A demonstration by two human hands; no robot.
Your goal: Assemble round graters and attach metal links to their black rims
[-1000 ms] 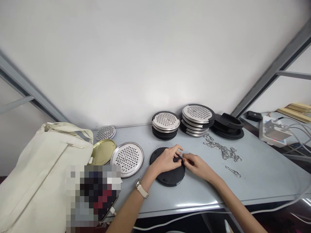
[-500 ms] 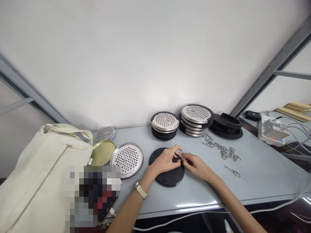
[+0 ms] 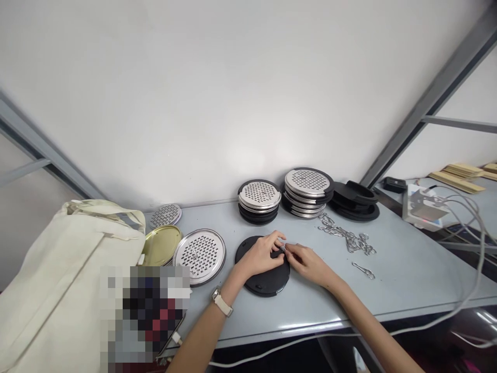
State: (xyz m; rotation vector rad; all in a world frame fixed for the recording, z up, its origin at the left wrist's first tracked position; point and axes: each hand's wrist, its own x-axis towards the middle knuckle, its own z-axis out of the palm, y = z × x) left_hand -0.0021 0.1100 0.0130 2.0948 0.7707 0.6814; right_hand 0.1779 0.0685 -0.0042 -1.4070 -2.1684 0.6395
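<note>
A round black lid-like disc (image 3: 267,284) lies on the grey table with its plain side up. My left hand (image 3: 261,256) rests on its upper right part, fingers curled and gripping it near the edge. Right at that edge, my right hand (image 3: 308,263) pinches a small metal piece (image 3: 283,248); it looks like a wire clip, but the fingers hide most of it. A single metal snap clip (image 3: 364,270) lies to the right, below a loose pile of similar clips (image 3: 351,241).
Behind the hands stand two stacks of perforated metal grater discs with black rims (image 3: 259,194) (image 3: 309,182). Black trays (image 3: 355,199) sit farther right. On the left are a grater disc (image 3: 200,256), a gold lid (image 3: 163,246) and a cream bag (image 3: 70,280). A white cable (image 3: 310,339) crosses the front.
The view has shifted slightly, so everything appears a little farther left. Both hands stay at the disc's edge, with only small finger movement.
</note>
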